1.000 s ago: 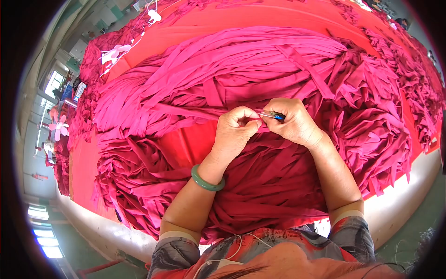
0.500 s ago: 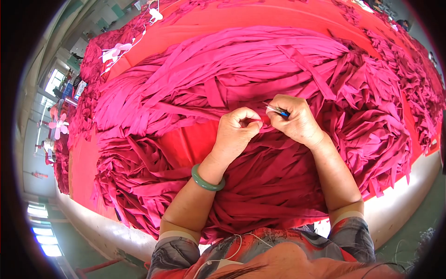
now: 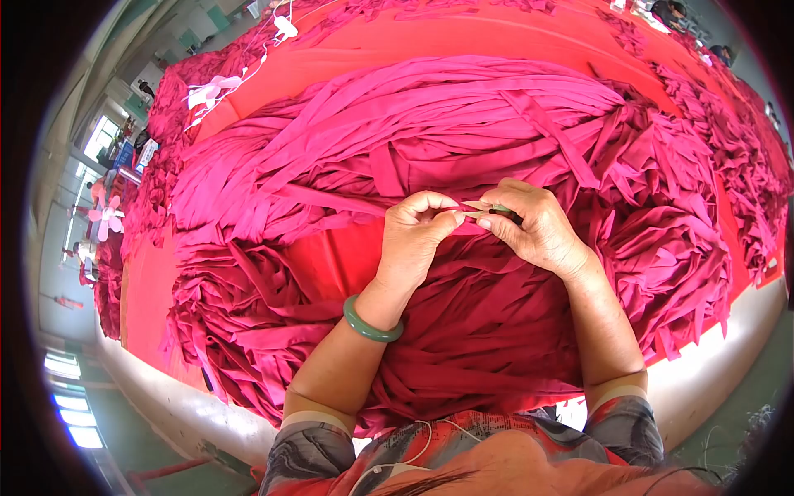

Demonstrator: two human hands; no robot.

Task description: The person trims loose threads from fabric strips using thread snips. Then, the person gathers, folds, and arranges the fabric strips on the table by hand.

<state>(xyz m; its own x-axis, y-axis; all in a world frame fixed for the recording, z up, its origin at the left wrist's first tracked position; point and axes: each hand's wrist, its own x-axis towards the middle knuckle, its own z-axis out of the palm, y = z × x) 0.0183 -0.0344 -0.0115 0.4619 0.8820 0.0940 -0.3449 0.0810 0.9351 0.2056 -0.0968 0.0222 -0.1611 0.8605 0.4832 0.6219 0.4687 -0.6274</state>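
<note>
Long magenta fabric strips (image 3: 447,99) lie heaped across the red table covering. Near the middle of the heap, my left hand (image 3: 416,234) pinches the edge of a fabric strip between thumb and forefinger; a green bangle (image 3: 372,321) sits on that wrist. Just to its right, my right hand (image 3: 536,227) is closed around small thread snips (image 3: 477,209), whose pointed blades reach toward the left fingertips at the pinched fabric. Most of the snips' handle is hidden inside my right hand.
A pink and white fan (image 3: 212,91) and a white cable (image 3: 263,62) are at the upper left. Another pink fan (image 3: 107,217) stands farther left. More magenta strips (image 3: 744,165) are piled at the right edge. People are visible in the far upper right.
The snips have come back to the left fingertips after being drawn slightly right, and their blades now show apart. My left hand keeps its pinch. The view has shifted slightly.
</note>
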